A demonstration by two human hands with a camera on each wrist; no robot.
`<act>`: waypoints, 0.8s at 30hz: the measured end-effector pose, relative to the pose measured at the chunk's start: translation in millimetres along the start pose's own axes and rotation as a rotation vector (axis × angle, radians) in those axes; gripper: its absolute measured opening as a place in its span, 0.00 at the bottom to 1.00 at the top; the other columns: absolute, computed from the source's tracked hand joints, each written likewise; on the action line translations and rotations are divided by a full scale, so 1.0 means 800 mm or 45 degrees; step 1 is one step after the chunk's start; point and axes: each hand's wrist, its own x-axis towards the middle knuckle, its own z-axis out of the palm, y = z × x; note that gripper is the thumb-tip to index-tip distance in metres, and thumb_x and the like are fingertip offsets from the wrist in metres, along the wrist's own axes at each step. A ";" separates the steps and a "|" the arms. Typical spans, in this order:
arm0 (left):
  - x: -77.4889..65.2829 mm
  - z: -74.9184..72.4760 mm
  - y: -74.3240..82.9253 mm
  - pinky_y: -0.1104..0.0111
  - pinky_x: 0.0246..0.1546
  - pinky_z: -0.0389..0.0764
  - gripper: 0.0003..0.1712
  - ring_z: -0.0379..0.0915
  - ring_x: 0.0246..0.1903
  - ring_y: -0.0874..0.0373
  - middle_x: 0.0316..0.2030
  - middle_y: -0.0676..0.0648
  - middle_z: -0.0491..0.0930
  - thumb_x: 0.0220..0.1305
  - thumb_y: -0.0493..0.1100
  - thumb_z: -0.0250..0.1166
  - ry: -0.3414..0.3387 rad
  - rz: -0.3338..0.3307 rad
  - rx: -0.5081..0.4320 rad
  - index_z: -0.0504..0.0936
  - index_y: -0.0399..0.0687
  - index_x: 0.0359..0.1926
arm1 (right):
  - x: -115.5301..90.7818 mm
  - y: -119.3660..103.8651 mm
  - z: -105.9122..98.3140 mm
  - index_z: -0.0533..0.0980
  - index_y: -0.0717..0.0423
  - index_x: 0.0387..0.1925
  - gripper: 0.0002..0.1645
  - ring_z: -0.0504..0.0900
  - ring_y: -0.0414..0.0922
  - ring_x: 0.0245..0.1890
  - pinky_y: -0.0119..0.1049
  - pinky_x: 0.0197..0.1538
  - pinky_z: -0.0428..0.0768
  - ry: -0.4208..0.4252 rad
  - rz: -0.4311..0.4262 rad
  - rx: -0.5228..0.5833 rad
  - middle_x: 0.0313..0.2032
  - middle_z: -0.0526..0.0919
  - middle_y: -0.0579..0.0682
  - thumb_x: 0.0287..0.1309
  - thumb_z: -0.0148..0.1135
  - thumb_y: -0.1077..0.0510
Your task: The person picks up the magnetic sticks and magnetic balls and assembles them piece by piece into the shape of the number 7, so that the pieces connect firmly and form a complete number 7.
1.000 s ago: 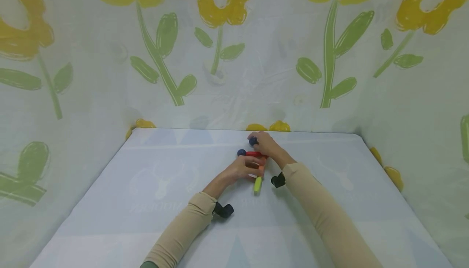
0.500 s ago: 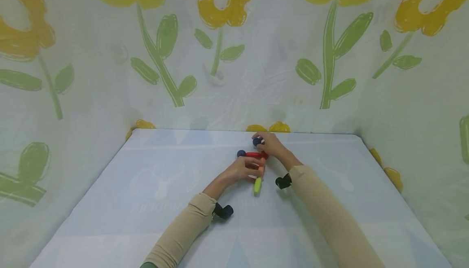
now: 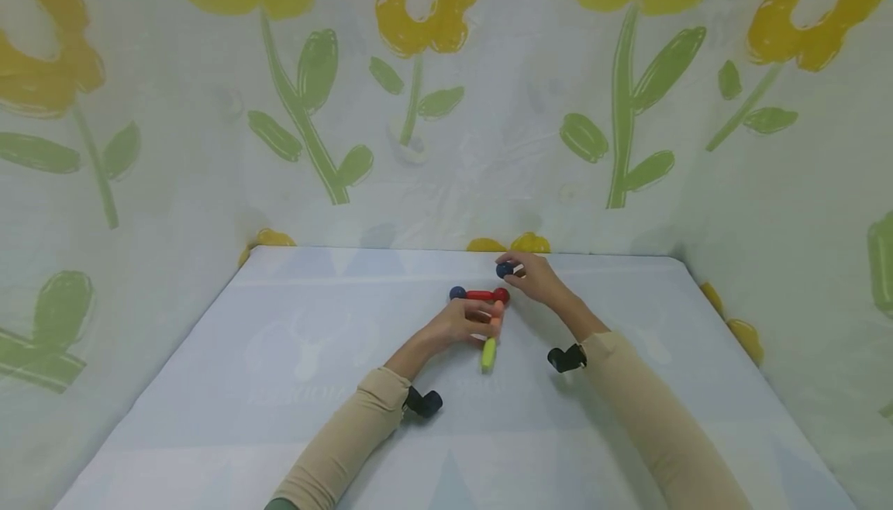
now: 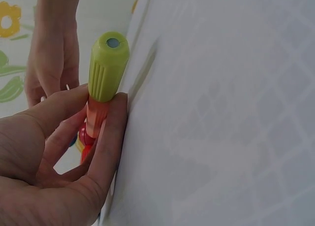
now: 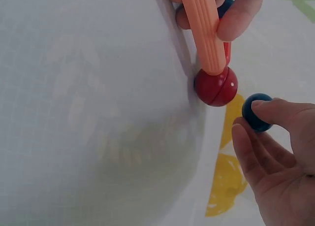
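My left hand (image 3: 456, 324) pinches an orange ribbed rod (image 5: 204, 31) between thumb and fingers. At the rod's near end is a yellow-green ribbed rod (image 4: 107, 68) with a grey disc in its tip. The far end of the orange rod meets a red ball (image 5: 216, 86). From that ball a red rod (image 3: 479, 294) runs left to a blue ball (image 3: 457, 293). My right hand (image 3: 536, 276) pinches another blue ball (image 5: 257, 112) between thumb and fingertips, apart from the red ball and just beyond it.
The pale printed table (image 3: 335, 432) lies under both arms. Behind it and at both sides hangs a flower-patterned sheet (image 3: 502, 146). Each wrist carries a small black camera, one at the left wrist (image 3: 424, 401) and one at the right wrist (image 3: 567, 358).
My right hand has shifted to the right with its blue ball, uncovering the red ball. The left hand and the joined rods stay almost where they were.
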 end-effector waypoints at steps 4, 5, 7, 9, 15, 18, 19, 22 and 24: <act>0.000 0.000 -0.002 0.61 0.42 0.86 0.22 0.79 0.41 0.57 0.50 0.43 0.83 0.59 0.42 0.71 -0.003 0.011 0.003 0.82 0.47 0.55 | -0.010 0.004 -0.003 0.75 0.55 0.57 0.21 0.82 0.55 0.52 0.46 0.55 0.82 0.027 -0.054 0.017 0.54 0.81 0.58 0.62 0.63 0.64; 0.000 0.000 -0.002 0.61 0.42 0.86 0.22 0.79 0.41 0.57 0.50 0.43 0.83 0.59 0.42 0.71 -0.003 0.013 0.001 0.82 0.47 0.55 | -0.013 0.004 -0.004 0.75 0.55 0.57 0.21 0.83 0.55 0.51 0.46 0.54 0.82 0.032 -0.070 0.022 0.53 0.81 0.58 0.62 0.63 0.64; 0.000 0.001 -0.003 0.61 0.42 0.86 0.22 0.79 0.42 0.57 0.50 0.44 0.83 0.59 0.42 0.71 -0.001 0.014 0.000 0.82 0.48 0.55 | -0.018 0.005 -0.006 0.75 0.55 0.57 0.21 0.83 0.55 0.49 0.47 0.53 0.83 0.032 -0.108 0.031 0.53 0.82 0.58 0.62 0.63 0.64; 0.001 0.001 -0.003 0.61 0.42 0.86 0.21 0.79 0.42 0.57 0.50 0.44 0.83 0.59 0.42 0.71 0.002 0.011 -0.001 0.82 0.48 0.55 | -0.024 0.005 -0.007 0.76 0.56 0.57 0.21 0.84 0.55 0.48 0.47 0.52 0.83 0.023 -0.129 0.039 0.52 0.82 0.58 0.62 0.63 0.64; 0.003 0.000 -0.004 0.62 0.42 0.86 0.21 0.79 0.44 0.56 0.50 0.45 0.83 0.59 0.43 0.72 0.007 0.009 0.003 0.83 0.49 0.55 | -0.039 0.002 -0.010 0.75 0.56 0.59 0.23 0.83 0.54 0.48 0.46 0.51 0.84 -0.007 -0.106 0.063 0.53 0.82 0.57 0.63 0.63 0.61; 0.003 0.001 -0.004 0.62 0.41 0.86 0.21 0.79 0.44 0.55 0.50 0.45 0.83 0.59 0.43 0.72 0.006 0.010 -0.001 0.83 0.48 0.55 | -0.046 0.000 -0.009 0.74 0.53 0.60 0.23 0.84 0.52 0.47 0.44 0.50 0.84 -0.016 -0.082 0.079 0.53 0.82 0.56 0.63 0.64 0.60; 0.003 0.001 -0.004 0.62 0.41 0.86 0.22 0.79 0.44 0.55 0.50 0.45 0.83 0.59 0.43 0.72 0.006 0.011 0.000 0.83 0.48 0.55 | -0.048 -0.001 -0.008 0.74 0.53 0.60 0.24 0.84 0.52 0.46 0.43 0.49 0.85 -0.020 -0.082 0.084 0.52 0.83 0.56 0.63 0.64 0.59; 0.002 0.001 -0.004 0.61 0.41 0.86 0.22 0.79 0.43 0.56 0.49 0.44 0.83 0.58 0.42 0.72 0.007 0.003 -0.005 0.83 0.48 0.54 | -0.054 -0.006 -0.007 0.74 0.52 0.60 0.24 0.85 0.50 0.45 0.42 0.48 0.85 -0.031 -0.089 0.112 0.52 0.83 0.55 0.63 0.64 0.59; 0.002 0.001 -0.004 0.61 0.41 0.86 0.22 0.79 0.43 0.56 0.49 0.45 0.83 0.58 0.42 0.72 0.013 -0.003 -0.009 0.83 0.48 0.54 | -0.058 -0.009 -0.006 0.74 0.53 0.60 0.24 0.86 0.50 0.44 0.42 0.47 0.85 -0.036 -0.102 0.125 0.51 0.83 0.56 0.63 0.64 0.59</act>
